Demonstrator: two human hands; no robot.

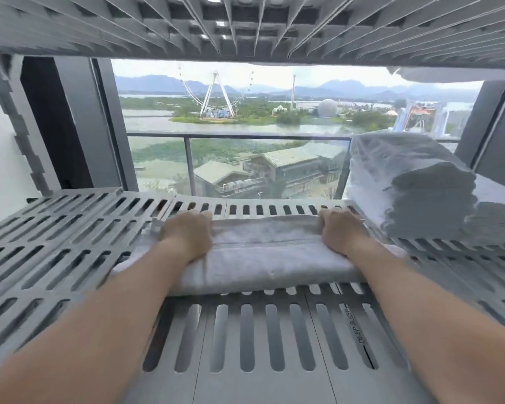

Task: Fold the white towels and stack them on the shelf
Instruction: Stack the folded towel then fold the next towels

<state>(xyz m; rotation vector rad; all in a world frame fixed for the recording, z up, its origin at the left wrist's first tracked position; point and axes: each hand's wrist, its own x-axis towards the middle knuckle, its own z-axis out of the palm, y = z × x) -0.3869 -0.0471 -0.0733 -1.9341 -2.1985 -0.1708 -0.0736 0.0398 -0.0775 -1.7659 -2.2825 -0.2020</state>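
A folded white towel (263,255) lies flat on the grey slotted shelf (70,234), in the middle of the board. My left hand (187,233) rests on its left end, fingers curled over the far edge. At the towel's right end, my right hand (340,228) grips the far edge in the same way. A stack of folded white towels (414,182) stands on the shelf at the right, just beyond my right hand.
Another slotted shelf board (245,24) hangs close overhead, with a white towel edge (449,75) showing on it at the upper right. Behind the shelf is a glass window (231,126) with a dark frame (70,126) on each side.
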